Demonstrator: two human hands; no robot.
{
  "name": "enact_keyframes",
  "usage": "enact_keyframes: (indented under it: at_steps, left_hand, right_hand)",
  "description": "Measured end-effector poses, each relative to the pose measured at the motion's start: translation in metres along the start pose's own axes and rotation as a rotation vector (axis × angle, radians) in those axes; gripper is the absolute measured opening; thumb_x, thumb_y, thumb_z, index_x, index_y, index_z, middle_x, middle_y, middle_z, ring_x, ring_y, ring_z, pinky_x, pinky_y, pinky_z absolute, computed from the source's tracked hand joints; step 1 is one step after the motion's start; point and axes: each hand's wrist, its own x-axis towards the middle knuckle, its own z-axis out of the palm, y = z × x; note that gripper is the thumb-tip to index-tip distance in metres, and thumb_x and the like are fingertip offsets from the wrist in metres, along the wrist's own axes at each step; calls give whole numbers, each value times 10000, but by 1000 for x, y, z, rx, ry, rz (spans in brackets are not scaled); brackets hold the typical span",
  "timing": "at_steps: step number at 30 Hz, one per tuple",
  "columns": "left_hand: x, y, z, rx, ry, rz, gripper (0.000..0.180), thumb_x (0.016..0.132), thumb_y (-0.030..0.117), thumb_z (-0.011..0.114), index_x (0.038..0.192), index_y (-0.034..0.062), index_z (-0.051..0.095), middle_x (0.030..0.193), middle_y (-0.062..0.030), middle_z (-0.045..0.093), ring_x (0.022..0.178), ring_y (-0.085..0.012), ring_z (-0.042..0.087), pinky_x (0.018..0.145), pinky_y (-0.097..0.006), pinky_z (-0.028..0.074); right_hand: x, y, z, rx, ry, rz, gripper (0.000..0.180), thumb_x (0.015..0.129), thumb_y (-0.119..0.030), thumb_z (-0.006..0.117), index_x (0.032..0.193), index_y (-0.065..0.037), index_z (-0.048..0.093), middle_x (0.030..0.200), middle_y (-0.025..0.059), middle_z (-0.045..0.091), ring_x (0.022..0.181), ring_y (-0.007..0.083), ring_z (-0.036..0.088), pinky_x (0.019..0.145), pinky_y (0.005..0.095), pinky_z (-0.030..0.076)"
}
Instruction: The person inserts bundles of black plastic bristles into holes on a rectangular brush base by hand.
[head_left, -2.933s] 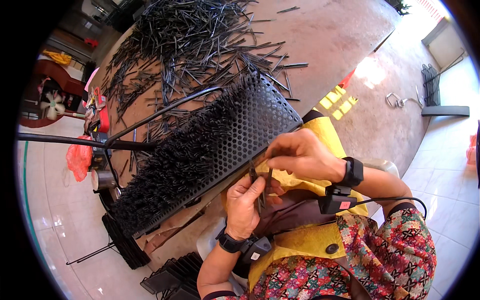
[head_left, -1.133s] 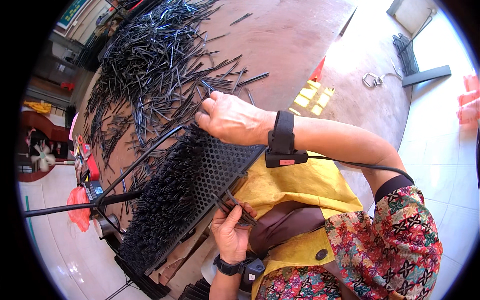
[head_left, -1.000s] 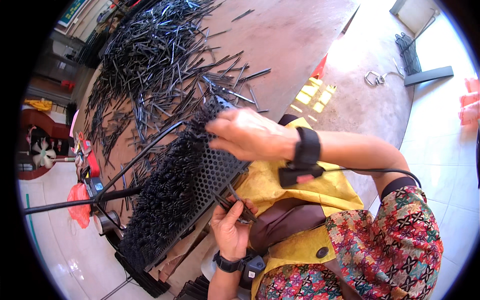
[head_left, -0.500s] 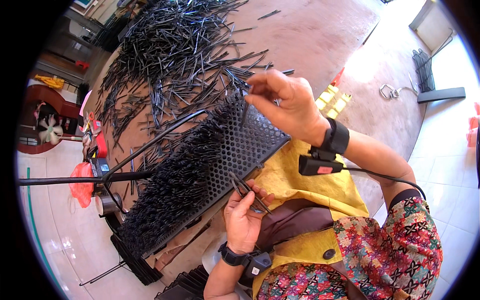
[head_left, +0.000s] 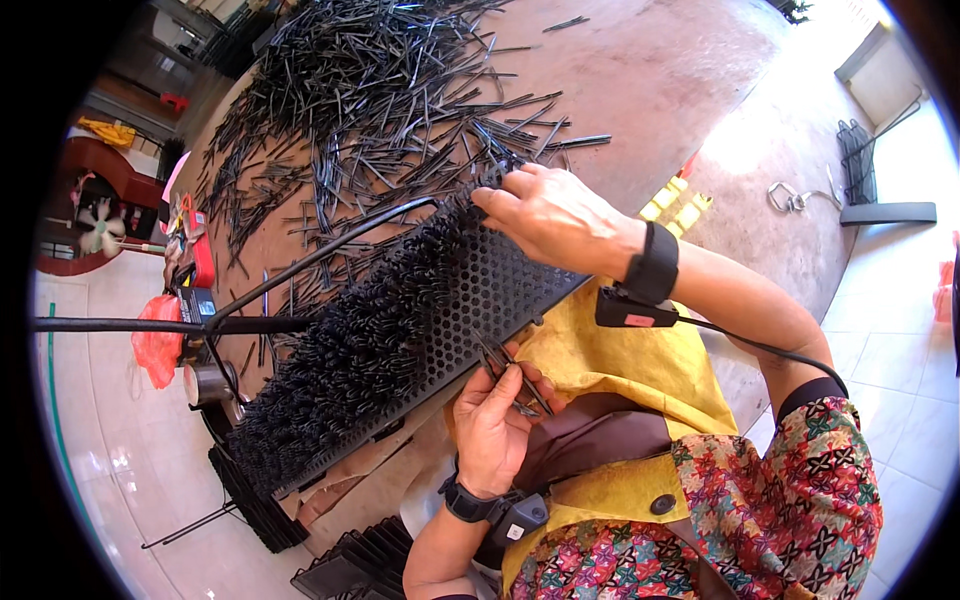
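Note:
A black panel full of round holes (head_left: 490, 290) lies slanted in front of me. Dense black looped tufts (head_left: 350, 345) fill its left and far part; bare holes show on the near right side. My left hand (head_left: 492, 430), at the panel's near edge, pinches a few thin black strips (head_left: 497, 357) between thumb and fingers. At the far right corner, my right hand (head_left: 565, 215) is closed against the tufts, back of the hand up. Its fingertips are partly hidden, so what they grip cannot be made out.
Behind the panel, a big heap of loose black strips (head_left: 340, 95) covers the brown table (head_left: 640, 80). A black metal rod (head_left: 320, 255) crosses over the panel from the left. At the left edge stand a metal cup (head_left: 207, 384) and a red plastic bag (head_left: 158, 340).
My right hand, which held a dangling black strip above the panel, has come down to the tufts at the far corner. My left hand keeps its strips. The view has shifted slightly.

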Motion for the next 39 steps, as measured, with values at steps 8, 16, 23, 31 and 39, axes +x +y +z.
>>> enact_keyframes:
  at_steps: [8, 16, 23, 31, 39]
  left_hand:
    - [1, -3, 0, 29, -79, 42, 194, 898, 117, 537, 1070, 29, 545, 891, -87, 611, 775, -223, 611, 618, -371, 524]
    - [1, -1, 2, -2, 23, -61, 226, 936, 195, 471, 1067, 27, 548, 908, -93, 622, 826, -224, 627, 722, -384, 531]
    - [0, -1, 1, 24, 21, -55, 232, 930, 192, 476, 1067, 17, 543, 902, -109, 620, 821, -236, 624, 722, -398, 527]
    - [-3, 0, 9, 54, 32, -78, 207, 906, 178, 508, 1018, 10, 555, 869, -111, 600, 812, -253, 590, 728, -427, 496]
    - [-4, 0, 12, 150, 0, -84, 295, 933, 213, 477, 1130, -2, 523, 1063, -86, 586, 938, -223, 592, 808, -362, 497]
  right_hand:
    - [-39, -60, -13, 876, -295, 438, 219, 763, -50, 676, 952, 37, 610, 726, 120, 645, 651, 127, 618, 578, 265, 497]
    - [-8, -19, -23, 298, 431, 171, 122, 725, -6, 628, 832, -3, 569, 682, 124, 554, 618, 304, 566, 538, 355, 459]
    - [13, 1, 0, 153, 519, -91, 177, 706, 23, 613, 860, 6, 527, 714, 115, 496, 643, 301, 513, 560, 379, 447]
    - [4, -2, -5, -141, 40, -299, 228, 675, -110, 553, 865, 15, 531, 750, 98, 431, 688, 250, 474, 591, 342, 434]
    - [-37, -45, 1, 679, -183, 206, 363, 790, -117, 624, 1091, 47, 504, 757, 159, 570, 704, 299, 575, 604, 384, 458]
